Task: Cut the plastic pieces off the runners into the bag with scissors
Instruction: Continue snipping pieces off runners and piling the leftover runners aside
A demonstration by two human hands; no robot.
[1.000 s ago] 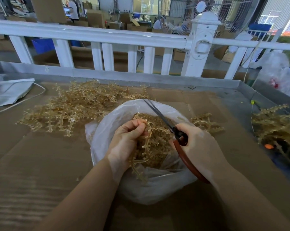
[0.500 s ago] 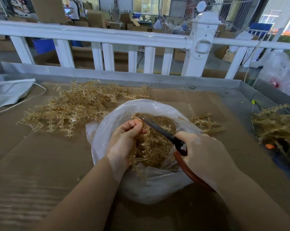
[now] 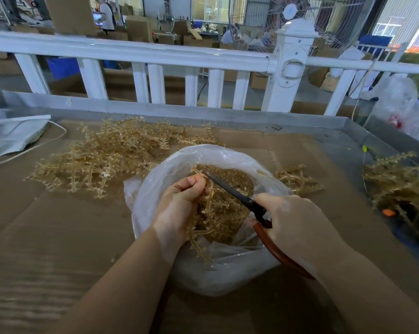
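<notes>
Scissors (image 3: 230, 189) swung down w/ blades now closed at runner (image 3: 209, 208) tip; L hand (image 3: 179, 206) pinched runner lengthwise over bag (image 3: 155, 196); R hand (image 3: 297, 222) gripped handles.

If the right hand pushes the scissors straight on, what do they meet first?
Most likely the runner gripped by the left hand: the scissors held by the right hand point at it; depth is unclear.

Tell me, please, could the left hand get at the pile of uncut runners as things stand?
Probably not yet: the left hand grips a runner over the bag. The pile lies close and unobstructed.
</notes>
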